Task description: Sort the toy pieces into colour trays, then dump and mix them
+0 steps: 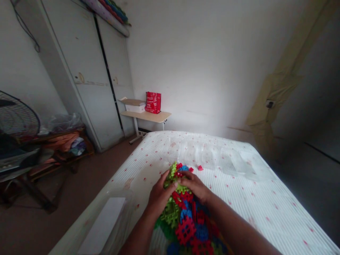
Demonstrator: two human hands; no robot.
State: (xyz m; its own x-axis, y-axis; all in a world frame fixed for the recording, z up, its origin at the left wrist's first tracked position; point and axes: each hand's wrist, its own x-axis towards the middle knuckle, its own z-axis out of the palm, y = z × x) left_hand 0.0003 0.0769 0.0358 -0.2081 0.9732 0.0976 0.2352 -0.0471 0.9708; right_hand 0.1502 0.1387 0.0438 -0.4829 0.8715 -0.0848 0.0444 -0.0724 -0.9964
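Note:
A heap of plastic interlocking building pieces (pixel 186 228) in red, blue, lime green and dark green lies at the near side of the covered table. Over its far end, both hands come together with their thumbs close. My left hand (pixel 158 193) is closed on a lime-green interlocking piece (pixel 173 170), thumb on the near side and fingers partly hidden behind. From the other side my right hand (pixel 196 187) has its fingers curled round lime-green pieces (pixel 183 189). Red and blue pieces (pixel 183 168) show just beyond the fingertips. One loose red piece (pixel 200 168) rests apart.
Clear plastic trays (pixel 231 161) lie toward the table's far right. Left of the heap is a clear container (pixel 127 198) with a white flat piece (pixel 105 225). Beyond the table stand a small desk (pixel 151 116), a red bag (pixel 153 102) and a fan (pixel 17 115).

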